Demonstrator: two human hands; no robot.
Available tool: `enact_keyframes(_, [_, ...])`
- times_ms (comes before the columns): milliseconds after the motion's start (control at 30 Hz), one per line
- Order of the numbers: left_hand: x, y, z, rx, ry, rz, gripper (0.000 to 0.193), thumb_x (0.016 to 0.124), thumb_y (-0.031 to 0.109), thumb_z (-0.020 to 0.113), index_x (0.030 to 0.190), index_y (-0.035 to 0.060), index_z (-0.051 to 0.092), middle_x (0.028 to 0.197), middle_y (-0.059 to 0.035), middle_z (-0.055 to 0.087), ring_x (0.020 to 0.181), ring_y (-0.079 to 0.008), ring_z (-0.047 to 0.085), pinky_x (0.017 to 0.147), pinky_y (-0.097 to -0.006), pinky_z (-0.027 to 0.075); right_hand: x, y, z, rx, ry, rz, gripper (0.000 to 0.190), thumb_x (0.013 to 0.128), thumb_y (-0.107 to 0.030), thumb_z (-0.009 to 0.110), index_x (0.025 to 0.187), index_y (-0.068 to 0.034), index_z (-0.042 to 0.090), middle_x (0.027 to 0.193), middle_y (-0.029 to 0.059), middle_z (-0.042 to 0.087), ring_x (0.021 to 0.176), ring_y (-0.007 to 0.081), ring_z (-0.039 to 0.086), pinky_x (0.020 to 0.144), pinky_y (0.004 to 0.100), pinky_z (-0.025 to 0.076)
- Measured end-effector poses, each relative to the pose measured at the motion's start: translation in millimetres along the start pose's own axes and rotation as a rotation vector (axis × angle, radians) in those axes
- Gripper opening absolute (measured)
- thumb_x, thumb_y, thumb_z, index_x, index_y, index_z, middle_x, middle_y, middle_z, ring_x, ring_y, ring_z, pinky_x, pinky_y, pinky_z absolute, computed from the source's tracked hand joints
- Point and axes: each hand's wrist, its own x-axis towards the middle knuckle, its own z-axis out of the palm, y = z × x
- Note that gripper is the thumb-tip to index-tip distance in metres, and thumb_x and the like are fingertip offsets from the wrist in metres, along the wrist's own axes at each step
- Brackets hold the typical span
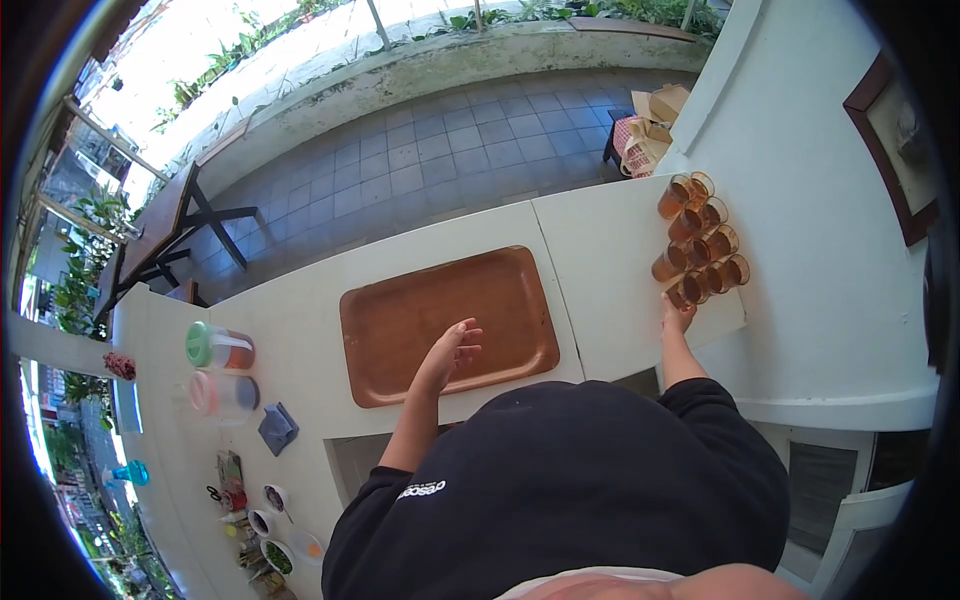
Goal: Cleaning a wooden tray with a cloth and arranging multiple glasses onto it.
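Observation:
Several amber drinking glasses [697,247] stand grouped at the right end of the white counter, by the wall. My right hand [678,315] touches the nearest glass [682,292] of the group; its fingers are partly hidden, so how firmly it grips cannot be told. A brown rectangular tray [442,300] with a raised rim lies bare on the counter in front of me. Over the tray's near part, my left hand [456,349] hangs with fingers apart and nothing in it.
Two lidded plastic pitchers, one green-topped [221,346] and one pink-topped [223,395], stand left beside a folded dark cloth [278,429]. Bowls [277,556], scissors [214,493] and a blue spray bottle [133,472] are at lower left. A framed picture [904,150] hangs right.

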Motion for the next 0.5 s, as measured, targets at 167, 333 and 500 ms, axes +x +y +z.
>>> enact_keyframes(167, [12.3, -50.1, -44.2, -0.021, 0.170, 0.055, 0.049, 0.095, 0.040, 0.047, 0.135, 0.0113, 0.045, 0.125, -0.0059, 0.055, 0.102, -0.0199, 0.056, 0.089, -0.0328, 0.044, -5.8, -3.4, 15.2, 0.000, 0.006, -0.098, 0.087, 0.065, -0.025, 0.086, 0.133, -0.014, 0.033, 0.117, 0.0043, 0.054, 0.085, 0.0157, 0.055, 0.051, 0.0286, 0.044])
enact_keyframes(333, [-22.2, -72.8, -43.6, 1.269, 0.698, -0.083, 0.049, 0.080, 0.036, 0.069, 0.126, 0.0243, 0.056, 0.124, -0.0063, 0.056, 0.124, -0.0237, 0.043, 0.105, -0.0507, 0.030, -11.8, -25.0, 11.0, -0.042, -0.008, -0.029, 0.081, 0.066, -0.022, 0.086, 0.129, -0.003, 0.039, 0.126, 0.0127, 0.053, 0.118, 0.0263, 0.051, 0.104, 0.0377, 0.040])
enact_keyframes(500, [-25.7, -119.9, -65.4, 1.187, 0.652, 0.133, 0.040, 0.068, 0.042, 0.077, 0.104, 0.0274, 0.068, 0.114, 0.0019, 0.060, 0.123, -0.0220, 0.042, 0.103, -0.0576, 0.027, -12.9, -21.6, 11.6, -0.032, -0.007, -0.103, 0.069, 0.072, -0.020, 0.082, 0.125, -0.010, 0.039, 0.089, 0.0062, 0.059, 0.049, 0.0120, 0.048, 0.041, 0.0244, 0.043])
